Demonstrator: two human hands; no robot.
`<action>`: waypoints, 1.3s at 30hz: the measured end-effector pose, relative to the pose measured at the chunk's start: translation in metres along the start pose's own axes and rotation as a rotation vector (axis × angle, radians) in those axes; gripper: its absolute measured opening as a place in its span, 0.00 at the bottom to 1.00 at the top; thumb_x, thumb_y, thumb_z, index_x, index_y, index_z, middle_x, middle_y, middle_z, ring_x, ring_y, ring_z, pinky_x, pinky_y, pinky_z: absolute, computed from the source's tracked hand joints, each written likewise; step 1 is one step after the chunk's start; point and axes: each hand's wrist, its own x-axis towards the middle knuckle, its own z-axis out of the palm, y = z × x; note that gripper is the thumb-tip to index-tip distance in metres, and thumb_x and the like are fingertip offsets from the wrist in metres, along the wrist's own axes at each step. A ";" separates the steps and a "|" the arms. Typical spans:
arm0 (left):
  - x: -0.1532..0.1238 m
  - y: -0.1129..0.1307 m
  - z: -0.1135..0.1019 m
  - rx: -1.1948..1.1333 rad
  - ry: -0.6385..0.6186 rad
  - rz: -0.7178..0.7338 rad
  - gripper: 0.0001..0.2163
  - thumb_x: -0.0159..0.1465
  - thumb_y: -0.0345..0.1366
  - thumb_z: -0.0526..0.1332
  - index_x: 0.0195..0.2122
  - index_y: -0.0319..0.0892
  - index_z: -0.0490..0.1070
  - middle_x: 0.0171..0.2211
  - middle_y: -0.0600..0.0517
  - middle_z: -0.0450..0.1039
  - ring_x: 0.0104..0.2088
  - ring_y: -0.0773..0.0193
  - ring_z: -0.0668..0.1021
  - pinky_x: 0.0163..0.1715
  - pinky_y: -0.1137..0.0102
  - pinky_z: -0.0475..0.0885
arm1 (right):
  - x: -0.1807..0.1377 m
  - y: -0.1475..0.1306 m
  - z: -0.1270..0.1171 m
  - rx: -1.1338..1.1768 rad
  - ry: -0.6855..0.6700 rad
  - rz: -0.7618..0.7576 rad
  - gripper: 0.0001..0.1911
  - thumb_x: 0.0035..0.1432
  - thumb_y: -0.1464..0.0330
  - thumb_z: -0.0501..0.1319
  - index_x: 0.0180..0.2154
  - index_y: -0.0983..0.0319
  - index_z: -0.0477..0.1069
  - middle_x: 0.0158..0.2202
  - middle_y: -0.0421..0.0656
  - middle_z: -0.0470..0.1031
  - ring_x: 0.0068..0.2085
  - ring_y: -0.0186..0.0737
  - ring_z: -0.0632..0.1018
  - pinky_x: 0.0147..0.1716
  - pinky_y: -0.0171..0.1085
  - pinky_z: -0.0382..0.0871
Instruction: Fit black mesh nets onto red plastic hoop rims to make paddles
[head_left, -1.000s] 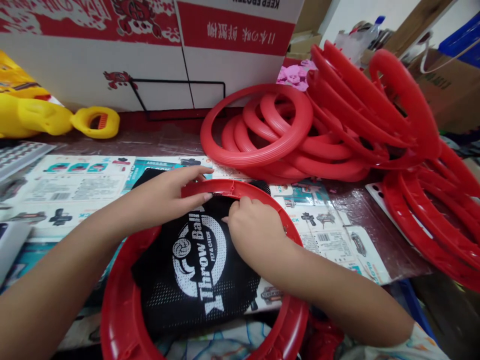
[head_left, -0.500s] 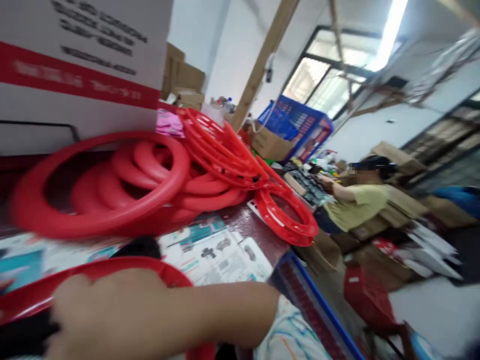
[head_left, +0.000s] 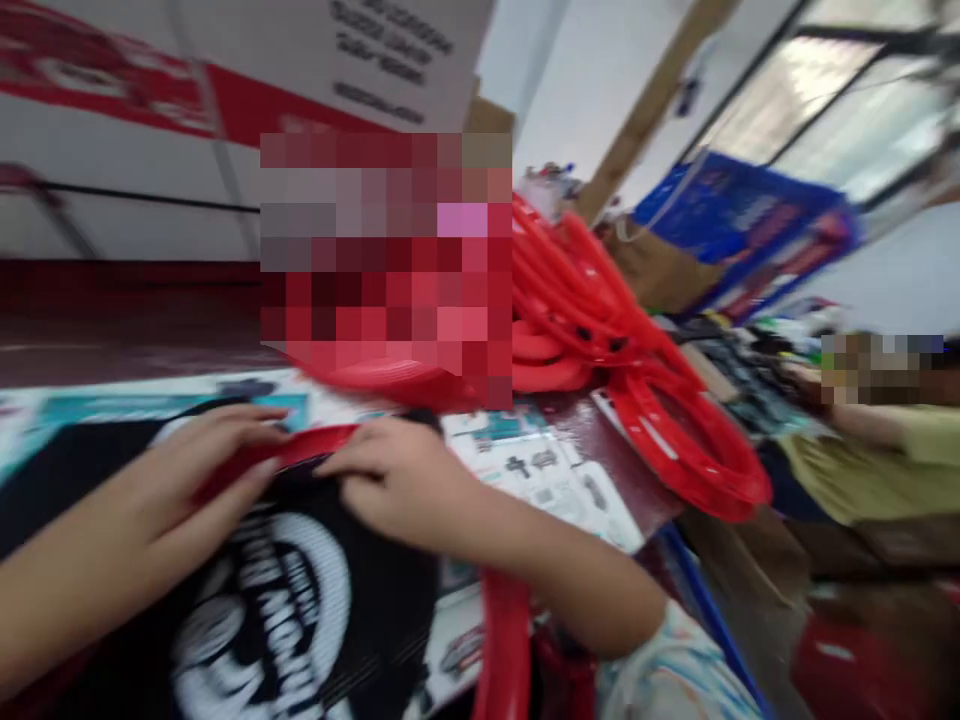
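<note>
A large red plastic ring [head_left: 501, 650] lies in front of me with a black mesh net [head_left: 375, 600] bearing a white round logo stretched inside it. My left hand [head_left: 191, 470] lies over the ring's far rim, fingers stretched flat along it. My right hand [head_left: 397, 475] presses on the net's edge at the same rim, fingers bent and pinched together. The view is blurred by motion.
A heap of red rings [head_left: 600, 320] lies at the back right of the table [head_left: 112, 340], some hanging over its edge. Printed cardboard sheets [head_left: 540, 470] cover the tabletop. A white and red carton [head_left: 150, 120] stands behind. Another person in a yellow-green shirt [head_left: 862, 470] works at the right.
The camera swung right and up, then partway back. Both hands stay on the ring's far rim and the net.
</note>
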 end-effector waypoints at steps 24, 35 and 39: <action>0.000 0.004 -0.010 0.168 -0.082 0.160 0.16 0.69 0.32 0.49 0.52 0.44 0.72 0.56 0.41 0.60 0.55 0.53 0.70 0.48 0.60 0.74 | 0.011 0.022 0.017 -0.172 0.090 -0.136 0.13 0.63 0.74 0.52 0.38 0.67 0.76 0.32 0.47 0.74 0.35 0.39 0.72 0.37 0.37 0.66; 0.001 0.004 -0.008 0.214 -0.092 0.171 0.17 0.69 0.32 0.49 0.52 0.39 0.74 0.56 0.35 0.60 0.54 0.45 0.71 0.47 0.52 0.75 | 0.013 0.023 0.018 -0.243 0.062 -0.147 0.15 0.64 0.74 0.51 0.40 0.68 0.77 0.33 0.48 0.73 0.35 0.40 0.71 0.37 0.37 0.65; 0.000 0.002 -0.006 0.234 -0.114 0.155 0.17 0.69 0.32 0.49 0.52 0.39 0.73 0.57 0.35 0.59 0.55 0.45 0.70 0.49 0.49 0.73 | 0.013 0.020 0.019 -0.311 0.003 -0.111 0.14 0.63 0.74 0.52 0.41 0.68 0.76 0.34 0.48 0.73 0.35 0.41 0.71 0.37 0.38 0.64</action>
